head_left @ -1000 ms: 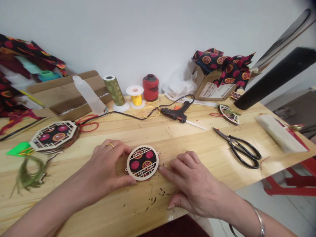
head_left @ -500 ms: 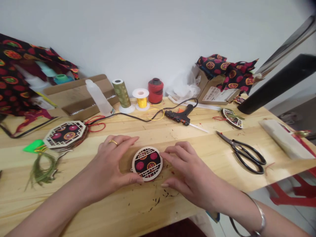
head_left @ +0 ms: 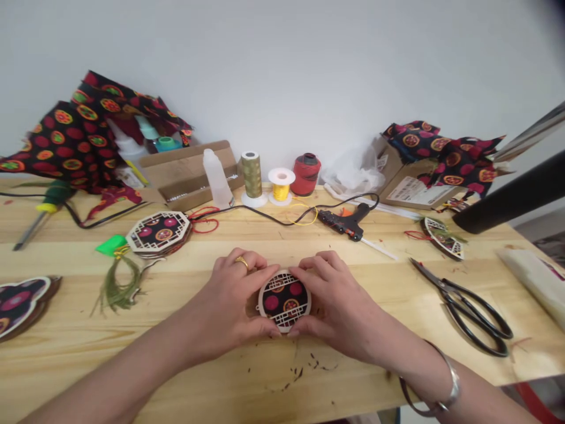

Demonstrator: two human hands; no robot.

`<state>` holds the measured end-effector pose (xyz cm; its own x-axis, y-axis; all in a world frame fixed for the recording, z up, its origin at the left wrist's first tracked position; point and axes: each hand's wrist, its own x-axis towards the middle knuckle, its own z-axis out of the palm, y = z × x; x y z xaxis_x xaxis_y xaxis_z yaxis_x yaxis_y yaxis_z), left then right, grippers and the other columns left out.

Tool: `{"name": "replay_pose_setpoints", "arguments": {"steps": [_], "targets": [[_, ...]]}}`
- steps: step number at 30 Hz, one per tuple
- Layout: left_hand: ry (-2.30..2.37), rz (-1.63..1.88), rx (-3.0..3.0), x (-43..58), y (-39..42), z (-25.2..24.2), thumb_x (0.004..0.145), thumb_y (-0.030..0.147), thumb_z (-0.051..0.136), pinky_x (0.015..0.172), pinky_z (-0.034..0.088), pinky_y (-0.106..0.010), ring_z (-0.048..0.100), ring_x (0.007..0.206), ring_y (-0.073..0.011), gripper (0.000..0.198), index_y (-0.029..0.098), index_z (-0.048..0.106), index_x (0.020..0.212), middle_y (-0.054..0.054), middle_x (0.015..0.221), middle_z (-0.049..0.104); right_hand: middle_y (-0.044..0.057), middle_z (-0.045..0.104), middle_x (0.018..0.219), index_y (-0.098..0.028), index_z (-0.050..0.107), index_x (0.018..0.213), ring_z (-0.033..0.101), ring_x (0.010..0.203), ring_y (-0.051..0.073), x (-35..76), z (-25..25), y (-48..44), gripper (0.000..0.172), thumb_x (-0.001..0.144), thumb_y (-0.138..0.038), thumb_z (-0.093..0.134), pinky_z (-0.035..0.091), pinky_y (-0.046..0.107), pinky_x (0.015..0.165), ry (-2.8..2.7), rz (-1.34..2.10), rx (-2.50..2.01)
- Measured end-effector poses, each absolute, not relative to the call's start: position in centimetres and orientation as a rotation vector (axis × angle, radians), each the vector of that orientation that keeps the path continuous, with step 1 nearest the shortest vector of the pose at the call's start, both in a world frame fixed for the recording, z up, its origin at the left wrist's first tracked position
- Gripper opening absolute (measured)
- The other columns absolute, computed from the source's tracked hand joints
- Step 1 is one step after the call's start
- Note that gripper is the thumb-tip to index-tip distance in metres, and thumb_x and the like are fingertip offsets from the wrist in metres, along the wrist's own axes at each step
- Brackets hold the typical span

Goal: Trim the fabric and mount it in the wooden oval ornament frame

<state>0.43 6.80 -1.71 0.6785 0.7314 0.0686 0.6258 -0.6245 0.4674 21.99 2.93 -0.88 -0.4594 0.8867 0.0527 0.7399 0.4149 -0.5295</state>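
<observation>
A round wooden lattice ornament (head_left: 283,298) with black and red patterned fabric inside lies on the wooden table (head_left: 282,377) near its front edge. My left hand (head_left: 232,300), with a gold ring, curls round the ornament's left rim. From the other side, my right hand (head_left: 333,303) grips the right rim, thumb at the bottom. Both hands close on it together.
An octagonal lattice ornament (head_left: 158,232) and a green tassel (head_left: 117,288) lie to the left. Thread spools (head_left: 281,182), a glue gun (head_left: 346,224) with cord, scissors (head_left: 470,306), a fan-shaped ornament (head_left: 442,237), patterned fabric (head_left: 73,141) and cardboard boxes (head_left: 419,182) sit farther back and right.
My right hand moved in from the table and closed on the ornament's right rim. The left hand tightened round the left rim. The camera view shifted, showing more of the table's left side.
</observation>
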Motion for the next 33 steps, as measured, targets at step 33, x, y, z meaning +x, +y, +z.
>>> {"name": "replay_pose_setpoints", "arguments": {"steps": [33], "targets": [[1.053, 0.231, 2.376, 0.6, 7.0, -1.1, 0.071, 0.049, 0.070, 0.091, 0.034, -0.046, 0.045, 0.107, -0.0300, 0.058, 0.024, 0.054, 0.121, -0.007, 0.114, 0.054, 0.007, 0.053, 0.118, -0.020, 0.054, 0.120, 0.039, 0.110, 0.026, 22.0, -1.0, 3.0, 0.059, 0.070, -0.044, 0.074, 0.038, 0.043, 0.098, -2.301, 0.648, -1.362]]}}
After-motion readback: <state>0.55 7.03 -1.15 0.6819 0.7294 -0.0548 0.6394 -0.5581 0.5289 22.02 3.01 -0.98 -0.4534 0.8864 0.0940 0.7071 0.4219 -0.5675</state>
